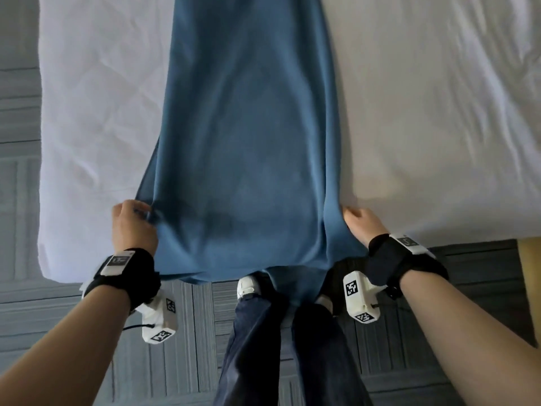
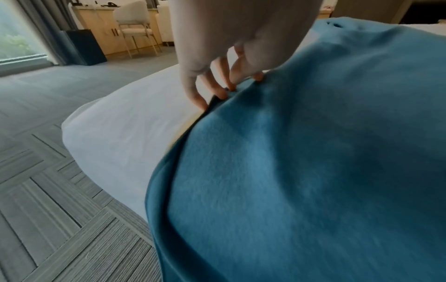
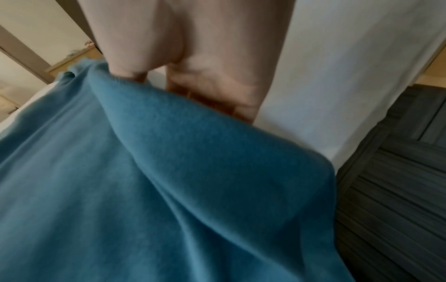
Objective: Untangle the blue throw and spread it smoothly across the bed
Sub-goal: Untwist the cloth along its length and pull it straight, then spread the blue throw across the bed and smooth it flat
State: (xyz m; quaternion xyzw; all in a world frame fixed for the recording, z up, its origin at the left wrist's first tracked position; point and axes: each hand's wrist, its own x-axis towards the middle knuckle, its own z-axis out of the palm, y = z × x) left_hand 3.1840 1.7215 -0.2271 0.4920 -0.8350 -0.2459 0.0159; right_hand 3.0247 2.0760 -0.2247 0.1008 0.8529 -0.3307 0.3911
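Observation:
The blue throw (image 1: 248,136) lies as a long strip down the middle of the white bed (image 1: 96,112), its near end hanging over the bed's edge in front of my legs. My left hand (image 1: 133,218) pinches the throw's left edge near the foot of the bed; in the left wrist view its fingers (image 2: 217,89) curl onto the throw's (image 2: 313,152) hem. My right hand (image 1: 358,219) grips the right edge, and in the right wrist view the thumb and fingers (image 3: 135,72) clamp a fold of the throw (image 3: 144,171).
Grey patterned carpet (image 1: 181,332) surrounds the bed. My legs and white shoes (image 1: 248,285) stand at the bed's foot. A chair (image 2: 135,28) and wooden cabinets stand far left by a window. A wooden piece (image 1: 528,282) sits at the right.

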